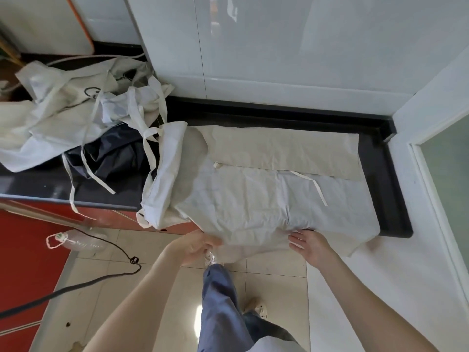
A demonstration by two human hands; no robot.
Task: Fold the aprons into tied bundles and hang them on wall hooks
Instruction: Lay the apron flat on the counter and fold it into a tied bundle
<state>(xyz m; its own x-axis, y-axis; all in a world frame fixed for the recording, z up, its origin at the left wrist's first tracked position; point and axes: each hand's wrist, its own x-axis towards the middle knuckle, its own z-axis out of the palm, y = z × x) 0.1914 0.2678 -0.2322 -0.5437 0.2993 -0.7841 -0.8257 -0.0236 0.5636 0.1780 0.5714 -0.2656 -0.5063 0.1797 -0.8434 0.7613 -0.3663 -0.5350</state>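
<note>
Apron (253, 199): it lies spread flat on the black bench (392, 174), right of centre. Its far long side is folded toward you as a beige band. Its near edge overhangs the bench front and hangs down in front of you. One tie (317, 185) lies loose across the cloth, running from the fold line toward the right.

Left grip (198, 246): your fingers curl around the near hem at the apron's left part, pinching the cloth just below the bench edge.

Right grip (311, 243): it is spread, with the fingers straight and pointing left. It rests against the overhanging hem further right and holds nothing.

A second pale apron (165, 174) lies rumpled just left of the flat one. It overlaps the flat one's left end, and one end droops over the bench front.

A dark cloth (111, 161) lies crumpled beside it, partly under white ties.

Heap (58, 115): several pale aprons are piled loose at the far left of the bench, with their ties tangled. One tie trails over the front edge.

The only container is a clear plastic bottle (81, 241), lying on its side on the floor (157, 252) near the red cabinet (25, 250). You cannot tell what is in it.

A dark cable (83, 283) runs across the floor tiles below the bottle.
</note>
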